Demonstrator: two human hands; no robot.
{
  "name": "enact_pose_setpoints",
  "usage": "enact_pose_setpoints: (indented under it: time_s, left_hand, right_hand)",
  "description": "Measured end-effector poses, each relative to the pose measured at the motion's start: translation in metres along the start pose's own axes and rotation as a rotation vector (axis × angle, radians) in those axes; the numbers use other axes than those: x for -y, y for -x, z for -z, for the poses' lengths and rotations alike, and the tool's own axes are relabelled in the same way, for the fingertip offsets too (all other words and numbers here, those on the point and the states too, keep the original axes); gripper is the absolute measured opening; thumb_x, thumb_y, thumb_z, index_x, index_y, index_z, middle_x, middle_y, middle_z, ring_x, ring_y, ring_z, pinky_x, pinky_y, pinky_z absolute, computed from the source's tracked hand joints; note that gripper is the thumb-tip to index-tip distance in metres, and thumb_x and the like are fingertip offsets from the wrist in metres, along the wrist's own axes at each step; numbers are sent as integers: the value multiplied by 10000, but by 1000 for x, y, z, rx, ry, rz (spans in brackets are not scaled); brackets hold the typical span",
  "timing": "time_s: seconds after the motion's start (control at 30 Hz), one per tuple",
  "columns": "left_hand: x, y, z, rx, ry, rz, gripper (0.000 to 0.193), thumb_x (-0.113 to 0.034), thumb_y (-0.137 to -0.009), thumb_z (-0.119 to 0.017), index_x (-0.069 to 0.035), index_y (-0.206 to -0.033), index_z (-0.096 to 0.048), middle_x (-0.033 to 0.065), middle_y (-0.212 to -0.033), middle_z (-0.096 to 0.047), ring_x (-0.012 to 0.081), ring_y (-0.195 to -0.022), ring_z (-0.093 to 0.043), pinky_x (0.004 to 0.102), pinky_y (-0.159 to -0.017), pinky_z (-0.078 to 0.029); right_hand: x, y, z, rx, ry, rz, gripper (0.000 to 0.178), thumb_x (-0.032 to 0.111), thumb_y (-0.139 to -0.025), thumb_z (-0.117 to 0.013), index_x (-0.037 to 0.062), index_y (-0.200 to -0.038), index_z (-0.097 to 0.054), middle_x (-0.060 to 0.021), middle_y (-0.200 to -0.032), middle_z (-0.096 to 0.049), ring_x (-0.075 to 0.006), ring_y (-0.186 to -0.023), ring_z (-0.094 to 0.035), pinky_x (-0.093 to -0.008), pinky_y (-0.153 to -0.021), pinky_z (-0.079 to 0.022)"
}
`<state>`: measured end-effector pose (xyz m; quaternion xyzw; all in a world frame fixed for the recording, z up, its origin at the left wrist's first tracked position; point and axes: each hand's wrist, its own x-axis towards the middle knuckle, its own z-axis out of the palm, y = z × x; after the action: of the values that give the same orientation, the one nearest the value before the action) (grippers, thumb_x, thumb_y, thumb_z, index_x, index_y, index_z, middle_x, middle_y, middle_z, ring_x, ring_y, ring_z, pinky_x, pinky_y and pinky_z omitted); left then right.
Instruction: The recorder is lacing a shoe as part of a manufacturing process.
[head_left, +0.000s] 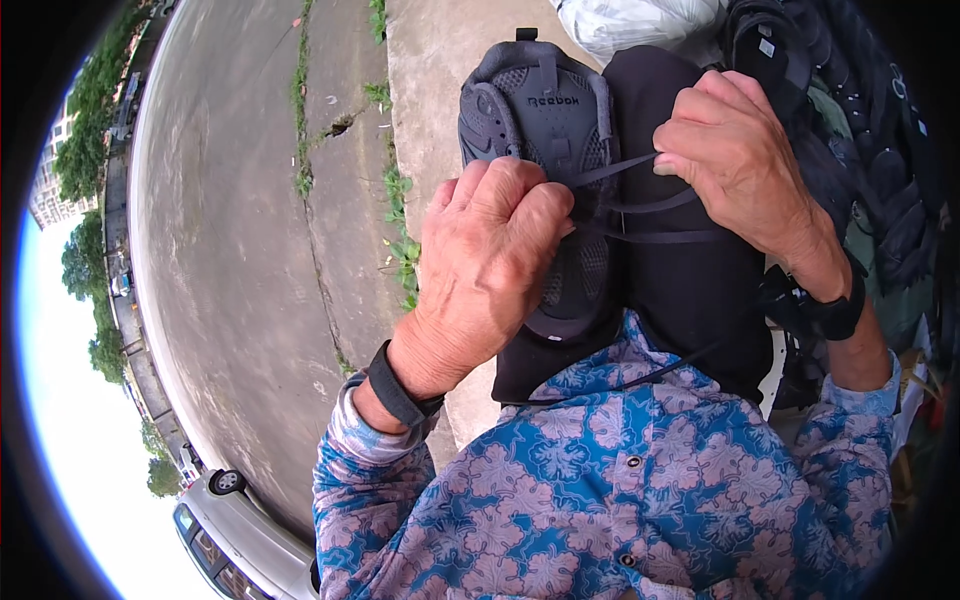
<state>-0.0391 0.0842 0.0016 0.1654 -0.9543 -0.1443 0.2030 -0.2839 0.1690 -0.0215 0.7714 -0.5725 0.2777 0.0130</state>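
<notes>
A dark grey sneaker (pixel 555 105) rests on my lap, over the black trousers. My left hand (pixel 495 235) lies across the middle of the shoe, fingers curled in a pinch on the dark shoelace near the eyelets; the fingers cover part of the lacing. To the right of the shoe, my right hand (pixel 735 160) is closed on the shoelace (pixel 625 170), which is stretched between the two hands. Further strands of lace run from the shoe toward the right, below the taut one.
A white plastic bag (pixel 640 25) lies beyond my knees. A heap of black shoes (pixel 885 150) fills the right side. On the left is concrete ground (pixel 240 200) with weeds (pixel 402 250) along its cracks. A silver car (pixel 240 535) stands at the lower left.
</notes>
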Motion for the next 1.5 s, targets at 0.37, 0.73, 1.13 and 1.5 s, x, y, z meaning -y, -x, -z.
enact_pose_setpoints:
  time_s: [0.37,0.73,1.13,1.5]
  left_hand:
    - [-21,-22,17,124,168,144,204,-205,-868,-695,-83,-975,-572,55,-729,-635,272,-665,-639,383,-612,-453]
    - [16,-8,63,314,245,215,258,-180,-777,-774,-88,-981,-647,84,-807,-676,305,-775,-650,403,-740,-495]
    - [15,-6,28,-187,454,413,97,-17,-867,-683,-33,-963,-677,76,-883,-598,174,-750,-615,283,-666,-494]
    - [11,26,-18,-365,773,635,183,-143,-901,-676,-18,-1031,-644,50,-841,-581,131,-735,-539,279,-657,-458]
  right_hand:
    - [-5,-2,15,-32,-55,-106,142,158,-738,-741,122,-692,-612,-22,-721,-508,-217,-773,-534,-364,-783,-392]
    - [-90,84,57,64,187,-479,95,203,-760,-711,144,-727,-643,-26,-768,-567,-243,-805,-546,-391,-762,-378]
    - [1,-18,8,63,-124,-15,227,276,-778,-760,124,-915,-662,-26,-998,-554,-232,-1040,-500,-417,-943,-338]
    - [-1,-11,22,35,25,-56,99,176,-764,-730,121,-748,-650,-1,-865,-566,-210,-910,-536,-397,-897,-356]
